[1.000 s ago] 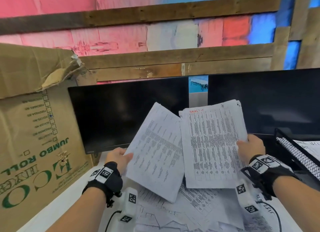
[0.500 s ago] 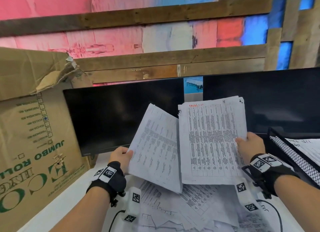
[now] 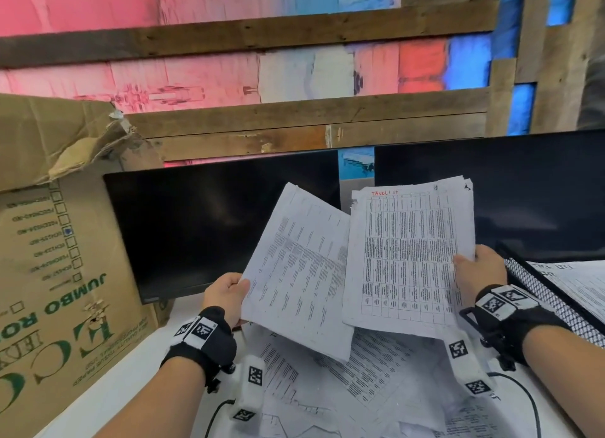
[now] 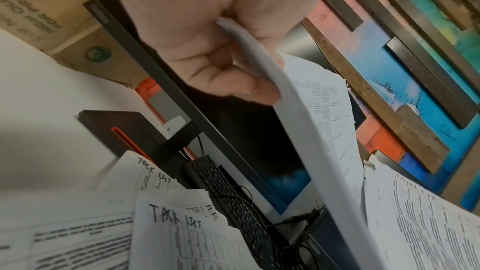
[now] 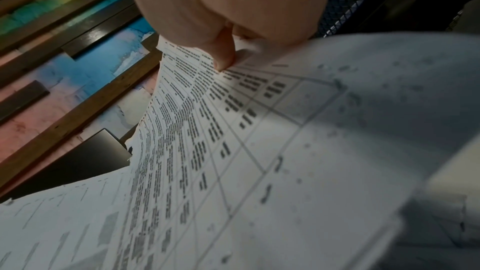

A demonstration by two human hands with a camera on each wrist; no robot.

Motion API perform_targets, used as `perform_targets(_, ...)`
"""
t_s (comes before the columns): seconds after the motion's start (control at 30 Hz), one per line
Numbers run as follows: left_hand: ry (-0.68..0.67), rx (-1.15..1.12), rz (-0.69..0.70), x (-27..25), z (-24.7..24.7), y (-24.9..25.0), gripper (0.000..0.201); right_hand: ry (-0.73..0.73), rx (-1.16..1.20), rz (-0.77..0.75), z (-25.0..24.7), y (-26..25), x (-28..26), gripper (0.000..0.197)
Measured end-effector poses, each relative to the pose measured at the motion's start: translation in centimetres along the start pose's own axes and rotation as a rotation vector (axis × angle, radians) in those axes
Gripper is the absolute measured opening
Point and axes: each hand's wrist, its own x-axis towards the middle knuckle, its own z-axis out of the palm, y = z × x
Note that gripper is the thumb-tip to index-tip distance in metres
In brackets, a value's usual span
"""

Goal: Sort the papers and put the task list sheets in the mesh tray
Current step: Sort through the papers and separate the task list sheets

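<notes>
Two lots of paper are held up over the desk, side by side, in front of two dark monitors. The right hand (image 3: pixel 481 270) holds a thin stack of gridded sheets (image 3: pixel 409 257) by its right edge, a red handwritten heading at its top; the thumb lies flat on the printed face and the fingers are hidden behind, so it pinches the stack between them. The stack stands nearly upright, its top corner ragged. The left hand (image 3: pixel 226 293) grips a second printed sheet (image 3: pixel 294 273) by its lower left edge, thumb in front, fingers curled behind, and the sheet tilts to the right so its inner edge slips behind the gridded stack. In the left wrist view the paper bows in a smooth curve out of the curled fingers (image 4: pixel 233 81).

Both wrists wear black straps with square black-and-white markers.

Below the hands a loose heap of papers (image 3: pixel 360 378) covers the white desk (image 3: pixel 108 395); at least two there bear a handwritten "TASK LIST" heading (image 4: pixel 176 217). The black mesh tray (image 3: pixel 550 300) stands at the desk's right edge, just beside the right wrist, with at least one printed sheet inside. A black keyboard (image 4: pixel 233 202) lies under the monitors. A creased brown cardboard box (image 3: pixel 49 241) with green lettering stands at the desk's left edge.
</notes>
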Motion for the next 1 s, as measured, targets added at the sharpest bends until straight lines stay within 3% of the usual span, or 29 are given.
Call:
perform_targets(0.27,0.01,-0.201,-0.029,0.5,1.7,-0.3,0.016,0.004,0.007,0.067,-0.8,0.6,0.9,0.011)
perform_targets(0.63,0.01,-0.125,-0.028,1.9,2.1,-2.5,0.018,-0.219,0.214,0.135,0.4,1.5,-0.3,0.022)
perform_targets(0.8,0.077,-0.06,-0.079,1.9,2.6,-1.8,0.018,-0.255,0.305,0.055,0.4,0.3,-1.0,0.025)
perform_targets(1.0,-0.013,-0.054,-0.042,0.8,4.1,-0.9,0.017,-0.375,0.302,0.019,0.6,-1.2,-1.6,0.02)
